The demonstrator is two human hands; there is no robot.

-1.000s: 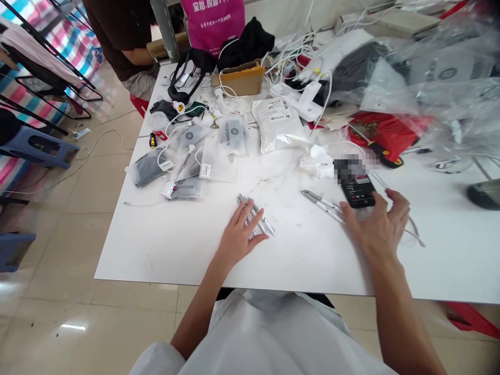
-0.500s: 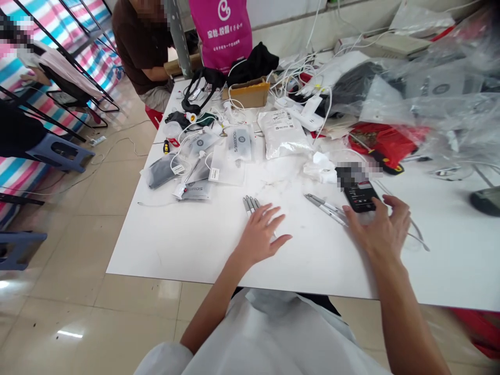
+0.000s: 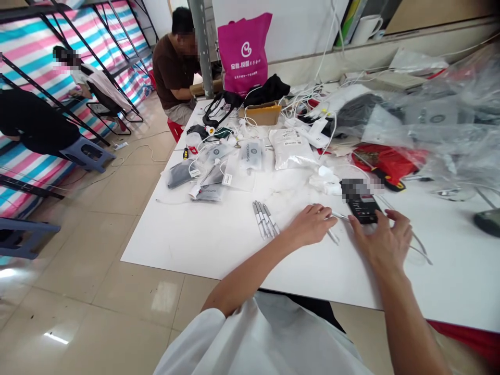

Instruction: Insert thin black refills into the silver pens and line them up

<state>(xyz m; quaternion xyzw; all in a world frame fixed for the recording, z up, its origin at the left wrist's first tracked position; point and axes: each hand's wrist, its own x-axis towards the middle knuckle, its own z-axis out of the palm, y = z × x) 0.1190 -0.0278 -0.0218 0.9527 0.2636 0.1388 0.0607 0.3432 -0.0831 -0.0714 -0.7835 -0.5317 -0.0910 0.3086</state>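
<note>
1. Nearest: wearer's pale shirt (image 3: 250,338), lower frame, up against the near edge of a white table (image 3: 195,234). Both bare forearms reach over the tabletop.
2. Right hand (image 3: 385,242): thumb and fingers set wide at the near end of a dark phone (image 3: 364,208), fingertips touching or very close to it. Phone lies face up, screen lit, part of it pixelated. Firm hold or light rest: cannot tell.
3. White cable (image 3: 420,251) runs on the table just right of that hand.
4. Left hand (image 3: 312,225): palm down, fingers bent and close together over silver pens (image 3: 335,238) left of the phone. Pen ends show past the fingertips, the rest hidden under the hand. Pinched or only covered: cannot tell.
5. Fan of silver-and-white pens (image 3: 264,220) on bare tabletop, left of the left hand, side by side, lower ends partly behind the forearm.
6. Beyond the hands: crumpled white wrapping (image 3: 325,183) near the phone; further right, a screwdriver (image 3: 390,180) with black-and-yellow handle beside a red bag (image 3: 396,156).
7. Left-middle: printed pouches (image 3: 251,155), overlapping; a plump white packet (image 3: 292,150) just right of them.
8. Farther back: open cardboard box (image 3: 262,114), tangled white cables, magenta bag (image 3: 246,60) standing upright.
9. Farthest: person in a brown shirt (image 3: 170,67) seated at the table's far left corner; white mug (image 3: 366,29) on the ledge, upper right.
</note>
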